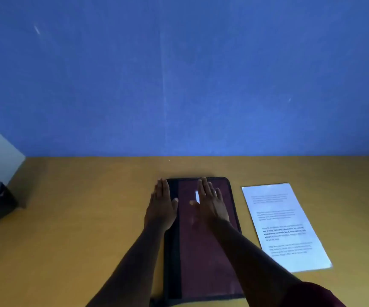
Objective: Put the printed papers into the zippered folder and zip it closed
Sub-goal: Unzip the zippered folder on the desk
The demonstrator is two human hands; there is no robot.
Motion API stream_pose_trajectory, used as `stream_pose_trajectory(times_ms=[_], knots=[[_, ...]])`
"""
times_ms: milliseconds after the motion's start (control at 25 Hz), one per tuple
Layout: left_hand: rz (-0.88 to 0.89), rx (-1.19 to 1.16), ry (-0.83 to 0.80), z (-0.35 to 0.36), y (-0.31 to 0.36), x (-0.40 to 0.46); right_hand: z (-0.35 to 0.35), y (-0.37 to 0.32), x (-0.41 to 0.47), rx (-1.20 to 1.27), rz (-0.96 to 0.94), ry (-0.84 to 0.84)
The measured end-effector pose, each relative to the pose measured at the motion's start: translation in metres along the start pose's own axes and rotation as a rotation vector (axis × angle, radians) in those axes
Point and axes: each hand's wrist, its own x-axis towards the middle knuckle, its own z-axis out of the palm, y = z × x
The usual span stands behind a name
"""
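On the surface (90, 218) lies the folder (203, 251), with both hands flat on it. The left hand (162, 207) and right hand (211, 203) have straight fingers, pressed together. The papers (285, 227) lie just beside.

The zippered folder (203, 251) lies flat on the tabletop, long axis running away from the viewer. Its cover is dark maroon with a black band along the left edge and dark trim around the rounded far corners. A small white rectangular label sits on the upper part of the cover. The folder is closed flat. The printed papers (285, 227) lie flat just to the right of the folder, apart from it, slightly rotated clockwise. The top sheet is white and carries several blocks of black text, one block partly bold.
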Motion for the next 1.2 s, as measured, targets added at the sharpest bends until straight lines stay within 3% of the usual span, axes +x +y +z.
stream_pose_trajectory(times_ms=[280, 560, 800, 960, 1200], knots=[[-0.221, -0.026, -0.189, 0.029, -0.004, 0.017, 0.018, 0.015, 0.029, 0.033, -0.023, -0.09], [-0.334, 0.005, -0.369, 0.041, -0.015, 0.043, 0.03, 0.02, 0.075, 0.01, -0.074, -0.165], [-0.38, 0.0, -0.385, 0.049, -0.009, 0.046, 0.031, 0.001, 0.108, 0.002, -0.062, -0.085], [-0.383, -0.001, -0.373, 0.051, -0.01, 0.046, 0.028, -0.018, 0.138, -0.039, 0.022, -0.162], [-0.397, -0.008, -0.372, 0.05, -0.009, 0.046, 0.034, -0.043, 0.17, 0.119, 0.213, -0.259]])
